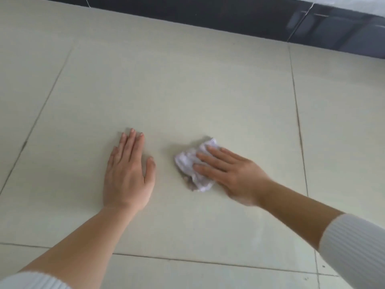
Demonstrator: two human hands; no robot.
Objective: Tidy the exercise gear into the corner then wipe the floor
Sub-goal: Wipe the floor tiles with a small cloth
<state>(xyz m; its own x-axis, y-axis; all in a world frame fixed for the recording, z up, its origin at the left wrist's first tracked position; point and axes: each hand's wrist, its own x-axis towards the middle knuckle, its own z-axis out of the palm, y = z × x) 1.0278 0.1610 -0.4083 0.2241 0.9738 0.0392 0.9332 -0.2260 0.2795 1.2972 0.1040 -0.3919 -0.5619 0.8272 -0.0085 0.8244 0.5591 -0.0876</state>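
Fingers (215, 162) of the right hand (239, 176) lie straight and slightly spread across a crumpled white cloth (186, 161), pressing it flat to the floor (187, 90) rather than curling round it; they point left and a little away from the person. The cloth sits on a pale tile just right of the middle of the view. One corner reaches out past the fingertips toward the far side and a greyer, bunched end lies nearer the person. Its long axis seems to run from near to far, leaning slightly right at the far end, though the cloth is blurred and partly covered, so its outline is only roughly readable. The left hand (128, 176) rests palm-down on the same tile, near the cloth but apart from it, with bare floor between them. Its fingers are straight and close together, pointing away from the person, with the thumb held out to the side, and it holds nothing. Both forearms are bare, with ribbed white sleeves (358, 251) pushed up. A dark glossy skirting (229, 15) runs along the far edge of the floor.
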